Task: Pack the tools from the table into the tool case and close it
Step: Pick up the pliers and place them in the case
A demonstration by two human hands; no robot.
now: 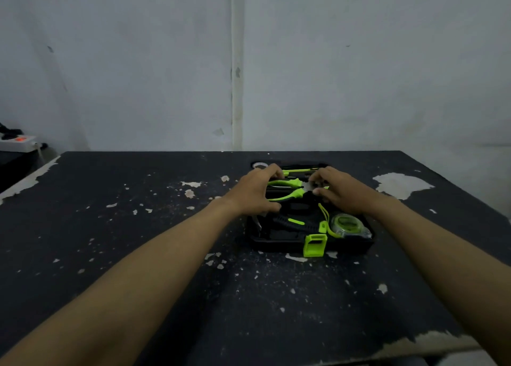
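Both hands bracket the pliers point(284, 191), which lie crosswise in the tool case point(279, 241). Left hand point(255, 191) curls over the handles; right hand point(338, 190) pinches the jaw end.

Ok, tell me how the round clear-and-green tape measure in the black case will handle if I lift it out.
The round clear-and-green tape measure looks like a hard plastic shell, so it is probably stiff and compact to grip. Its rounded body might roll if set on edge on the black table. The thin green wrist loop trailing from it looks floppy and could snag on the black case.
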